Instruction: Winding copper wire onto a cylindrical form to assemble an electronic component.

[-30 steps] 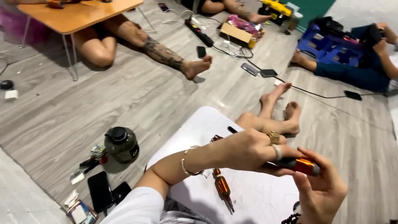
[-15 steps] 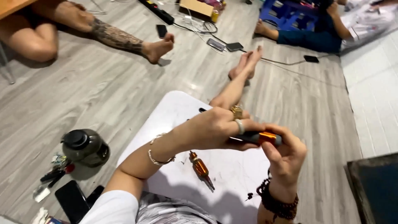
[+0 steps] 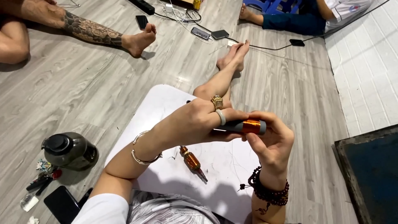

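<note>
I'm looking down at a grey wood-plank floor [image 3: 83, 95], and across my lap lies a white board [image 3: 166, 108] with faint scuff marks, tilted toward the outstretched legs. Off to the lower left sits a dark round jug [image 3: 68, 150] with its lid on, and a black phone [image 3: 61, 203] lies flat just below it beside some small red-handled tools [image 3: 43, 179]. Up top, another person's tattooed leg [image 3: 89, 31] stretches across the planks, well apart from me, with phones and cables [image 3: 199, 31] near it.

Now the hands: my left hand [image 3: 195, 122], wearing a gold ring and a pale band, is curled shut around the dark end of a copper-wound coil piece [image 3: 244, 126], held level above the board. My right hand [image 3: 271, 143], beaded bracelet at the wrist, pinches the other end of it, thumb under and fingers over the copper winding. Both hands meet on that one part.

On the board right under them lies a second copper-wound rotor [image 3: 192, 161] on its shaft, untouched, angled toward me.
</note>
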